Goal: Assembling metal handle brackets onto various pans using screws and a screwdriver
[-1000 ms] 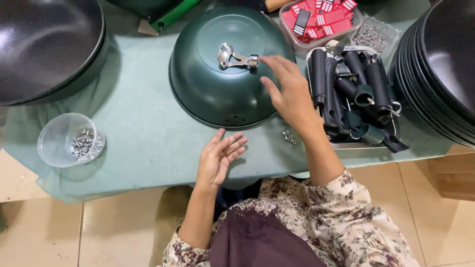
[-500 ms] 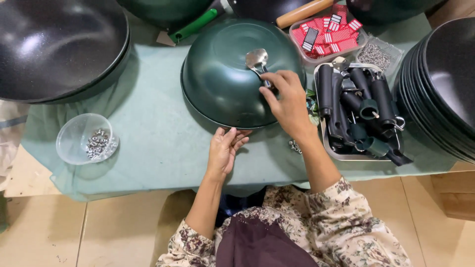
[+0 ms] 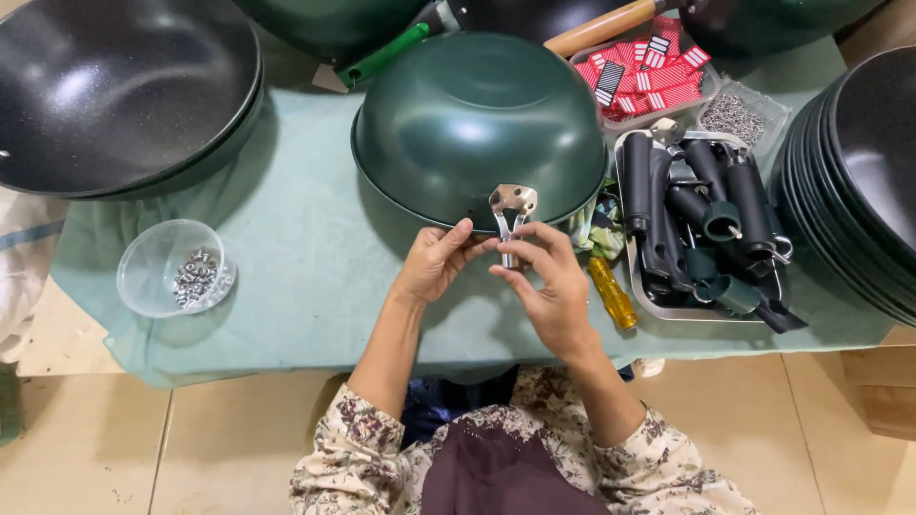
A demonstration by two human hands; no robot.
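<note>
A dark green wok lies upside down on a table covered with pale green cloth. Its shiny metal handle bracket points toward me at the near rim. My left hand touches the bracket's stem from the left with its fingertips. My right hand pinches the same stem from the right. Both hands meet just below the wok's rim.
A clear plastic bowl of small metal nuts sits at the left. A metal tray of black handles lies to the right, with a yellow-handled screwdriver beside it. Black woks stand at far left, another stack at right. Red tags at the back.
The wok has been turned so its bracket now faces me instead of pointing away. Both hands have come together on the bracket; the left hand has lifted off the cloth.
</note>
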